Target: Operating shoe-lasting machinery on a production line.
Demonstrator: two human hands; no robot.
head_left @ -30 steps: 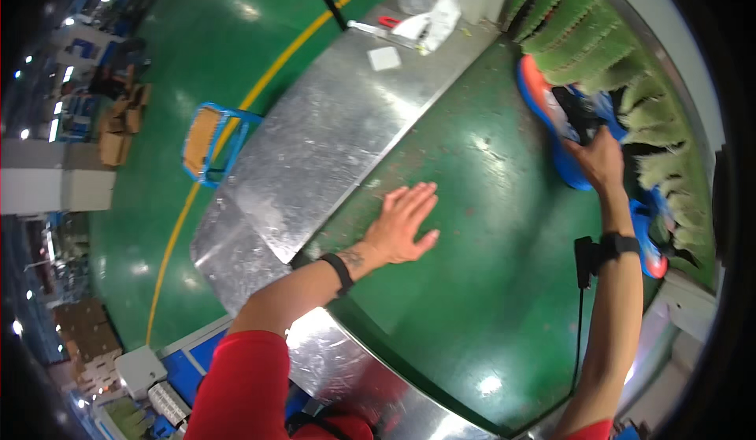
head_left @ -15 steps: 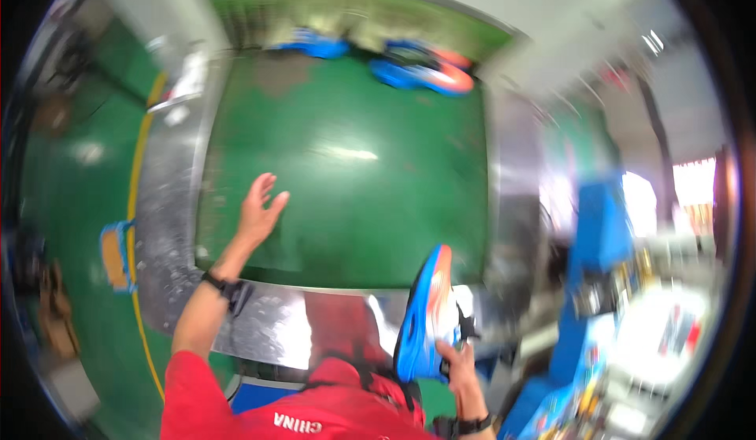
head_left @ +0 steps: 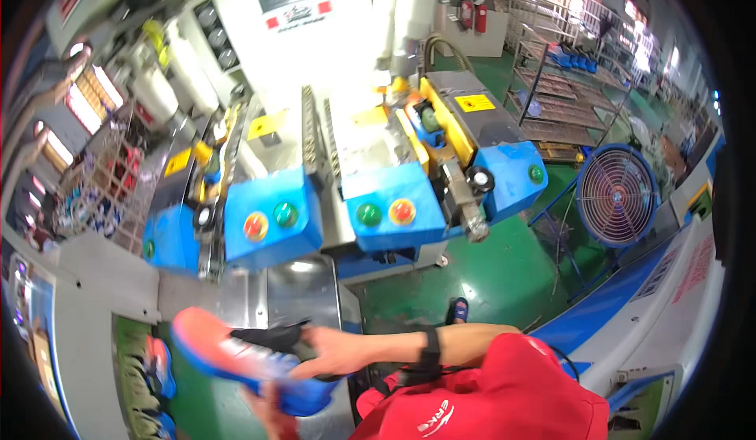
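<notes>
A sneaker point(head_left: 253, 363) with an orange-red toe, white middle and blue sole and heel hangs tilted at the lower left, smeared by motion. My right hand point(head_left: 335, 352), a black band on its wrist, reaches across from the right and grips the shoe at its dark opening. Against the sneaker's near side, low in the picture, my left hand point(head_left: 272, 415) is closed on it; its blurred fingers show only in part. Under the shoe a metal bench top point(head_left: 303, 294) shows.
Ahead stands a machine with blue control boxes point(head_left: 394, 204) bearing red and green buttons. More sneakers point(head_left: 160, 365) lie in a green-floored bay at lower left. A round floor fan point(head_left: 618, 196) and a shelf rack point(head_left: 563, 86) stand at right. Someone's sandalled foot point(head_left: 459, 312) shows on the floor.
My view has swung right, from the green bench to the machine. The sneaker, in my right hand before, now has my left hand on it too; that hand was open over the bench.
</notes>
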